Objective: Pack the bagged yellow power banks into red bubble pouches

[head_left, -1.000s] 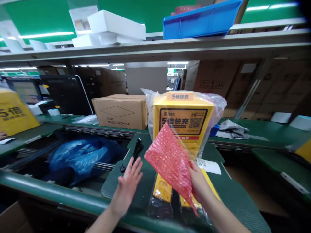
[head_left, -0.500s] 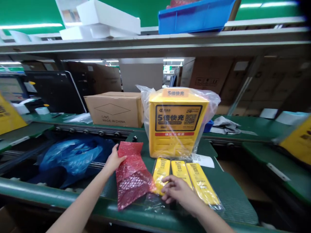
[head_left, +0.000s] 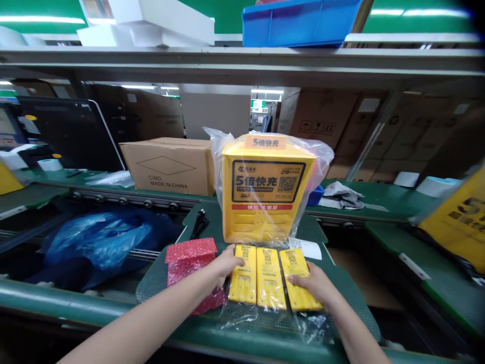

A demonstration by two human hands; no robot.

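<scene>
Three flat yellow power-bank units [head_left: 270,277] in clear plastic wrap lie side by side on a green mat [head_left: 159,273]. My left hand [head_left: 226,263] curls around the left edge of the leftmost unit. My right hand [head_left: 315,284] rests on the right edge of the rightmost unit, fingers bent over it. A red bubble-wrap bag [head_left: 188,260] lies folded on the mat just left of my left forearm. Behind the units stands a yellow charging-station box [head_left: 265,188] inside a clear plastic bag.
A brown cardboard box [head_left: 168,166] sits at the back left beside a dark monitor [head_left: 71,134]. A blue plastic bag [head_left: 94,237] fills the gap on the left. A black cable [head_left: 199,225] lies behind the bubble wrap. Overhead shelf holds a blue bin [head_left: 299,23] and white foam.
The red bubble-wrap bag went from my right hand down onto the mat at the left. Both hands then moved onto the three yellow units, one at each side.
</scene>
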